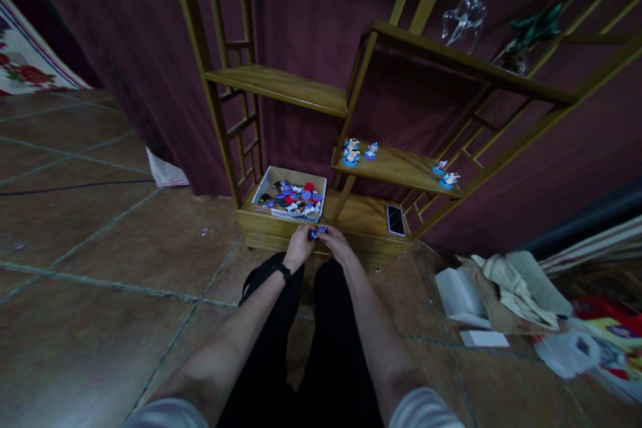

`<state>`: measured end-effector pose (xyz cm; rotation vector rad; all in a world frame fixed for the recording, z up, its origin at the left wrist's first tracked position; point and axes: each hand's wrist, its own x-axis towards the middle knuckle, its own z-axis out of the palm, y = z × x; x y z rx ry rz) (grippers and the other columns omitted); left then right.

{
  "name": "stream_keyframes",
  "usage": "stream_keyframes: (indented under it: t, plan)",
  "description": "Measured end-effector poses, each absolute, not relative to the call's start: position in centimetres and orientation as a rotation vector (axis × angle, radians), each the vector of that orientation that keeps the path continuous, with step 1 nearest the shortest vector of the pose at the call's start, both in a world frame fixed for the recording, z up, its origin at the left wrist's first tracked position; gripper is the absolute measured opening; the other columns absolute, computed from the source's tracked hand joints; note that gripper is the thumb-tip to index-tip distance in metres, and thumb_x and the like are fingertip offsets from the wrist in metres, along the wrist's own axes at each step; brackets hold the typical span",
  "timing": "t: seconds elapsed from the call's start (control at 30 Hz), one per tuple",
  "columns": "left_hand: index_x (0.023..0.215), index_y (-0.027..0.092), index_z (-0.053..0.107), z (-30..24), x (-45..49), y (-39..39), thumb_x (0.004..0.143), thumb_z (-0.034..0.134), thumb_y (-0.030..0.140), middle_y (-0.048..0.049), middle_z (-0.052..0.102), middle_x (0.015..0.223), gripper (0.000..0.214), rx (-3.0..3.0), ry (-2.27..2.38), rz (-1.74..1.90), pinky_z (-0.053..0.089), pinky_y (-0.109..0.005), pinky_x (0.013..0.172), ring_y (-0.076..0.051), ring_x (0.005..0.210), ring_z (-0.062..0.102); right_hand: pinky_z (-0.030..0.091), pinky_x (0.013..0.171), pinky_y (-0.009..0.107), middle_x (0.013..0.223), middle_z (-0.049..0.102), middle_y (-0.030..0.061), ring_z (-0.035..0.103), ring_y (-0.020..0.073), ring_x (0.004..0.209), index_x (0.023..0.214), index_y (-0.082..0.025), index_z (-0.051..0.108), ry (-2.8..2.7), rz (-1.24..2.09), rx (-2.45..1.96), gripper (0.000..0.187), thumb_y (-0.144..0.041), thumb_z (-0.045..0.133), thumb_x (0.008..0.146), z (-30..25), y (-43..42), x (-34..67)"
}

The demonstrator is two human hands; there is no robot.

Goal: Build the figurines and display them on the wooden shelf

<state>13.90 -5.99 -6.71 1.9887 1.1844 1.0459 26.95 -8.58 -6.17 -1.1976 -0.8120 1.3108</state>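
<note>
Between my hands is a small purple-blue figurine (317, 233), held in front of the cabinet's low edge. My left hand (299, 245) is closed on its left side, a dark band around the wrist. My right hand (337, 243) pinches it from the right; the fingers partly hide its shape. Just beyond them, on the bottom shelf, stands an open white box (273, 212) full of jumbled figurines (295, 196) in purple, red, black and white. Several finished-looking figurines (352, 156) on blue or purple round bases stand upright on the middle shelf (396, 168), at both its ends.
A phone (396, 220) lies on the bottom shelf at the right. The wooden cabinet's upper shelf (285, 88) juts out at left. A clear glass animal (466, 13) stands high at right. White boxes (461, 297), cloth (516, 287) and plastic bags (569, 352) lie on the floor.
</note>
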Motion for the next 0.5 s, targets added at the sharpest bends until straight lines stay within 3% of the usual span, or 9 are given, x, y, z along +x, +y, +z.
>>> stream_keyframes:
  t: [0.5]
  plan:
    - [0.101,0.019,0.05,-5.1,13.7,-8.2,0.065,0.042,-0.003,-0.0077,0.048,0.102,0.043,2.303,1.153,0.884,0.042,-0.032,0.085,-0.02,0.095,0.051,0.045,0.079,0.032,0.077,0.067,-0.0012,0.06,0.0154,0.075,0.086,-0.019,0.066,-0.805,1.238,-1.277,0.036,-0.016,0.064,0.049,-7.0,-8.1,27.1]
